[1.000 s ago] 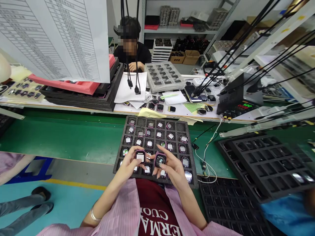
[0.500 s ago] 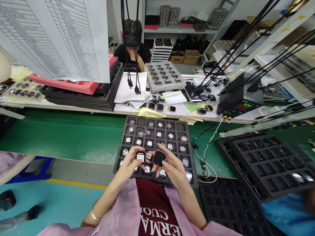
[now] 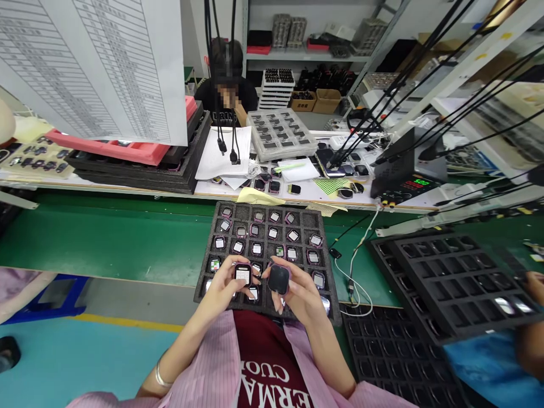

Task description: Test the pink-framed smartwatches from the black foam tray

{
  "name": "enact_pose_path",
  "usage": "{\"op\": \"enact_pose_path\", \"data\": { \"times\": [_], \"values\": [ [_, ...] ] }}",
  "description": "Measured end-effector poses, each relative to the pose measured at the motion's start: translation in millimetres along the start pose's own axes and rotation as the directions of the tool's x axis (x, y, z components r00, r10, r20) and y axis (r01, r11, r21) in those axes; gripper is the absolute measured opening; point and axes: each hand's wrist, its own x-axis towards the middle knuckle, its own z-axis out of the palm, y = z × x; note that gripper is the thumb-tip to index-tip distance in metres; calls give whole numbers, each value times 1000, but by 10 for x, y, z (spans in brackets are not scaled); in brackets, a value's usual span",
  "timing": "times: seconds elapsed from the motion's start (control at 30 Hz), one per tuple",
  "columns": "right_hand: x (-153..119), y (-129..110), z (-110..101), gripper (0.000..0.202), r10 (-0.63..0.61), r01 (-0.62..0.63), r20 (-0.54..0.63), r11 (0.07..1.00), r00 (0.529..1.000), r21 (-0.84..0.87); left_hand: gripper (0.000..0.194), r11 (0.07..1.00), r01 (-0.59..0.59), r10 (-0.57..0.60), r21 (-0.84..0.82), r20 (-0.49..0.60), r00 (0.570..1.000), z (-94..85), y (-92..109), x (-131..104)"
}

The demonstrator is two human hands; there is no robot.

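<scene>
My left hand grips a square smartwatch body with a lit white screen and a dark pinkish rim. In my right hand is a second smartwatch body, its face dark, held upright between thumb and fingers. Both are strapless and held a short way apart above a black foam tray. Square compartments in the tray hold several similar watch bodies, many with lit white screens, such as the watch body. My hands hide part of the tray's near rows.
More black foam trays lie at the right, near another person's hand. A power supply with lit digits and a white cable stand beyond. Stacked trays and hanging black cables are ahead. A person sits opposite.
The dark watch body in my right hand has turned more upright, and my right fingers have shifted around it. My left hand stays nearly still. At right, another person's hand has come into view.
</scene>
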Motion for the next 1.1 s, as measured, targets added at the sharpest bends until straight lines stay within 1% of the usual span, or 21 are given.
{"op": "enact_pose_path", "data": {
  "times": [0.13, 0.27, 0.37, 0.63, 0.87, 1.1],
  "values": [
    [-1, 17, -12, 40, -6, 6, 2, 1000, 1000, 29, 27, 1000, 16, -16, -9, 5, 1000, 5, 0, -4],
    [-4, 12, -18, 41, 7, -7, -20, 1000, 1000, 9, 27, 1000, 18, -18, 2, -1, 1000, 6, 11, -4],
    [-7, 4, -26, 44, 26, -26, -15, 1000, 1000, 1, 27, 1000, 23, -23, -5, -12, 1000, 6, 14, -1],
    [-16, -11, -19, 41, 33, -33, -3, 999, 999, -6, 27, 1000, 20, -20, -10, -12, 1000, -6, -7, 6],
    [-9, -9, -18, 37, -12, 11, 21, 999, 1000, 51, 27, 1000, 10, -10, -3, -10, 1000, -19, -20, 9],
    [-19, -12, -25, 37, -34, 32, 32, 998, 999, 60, 26, 1000, 6, -6, 9, -10, 1000, -31, -24, 3]
  ]
}}
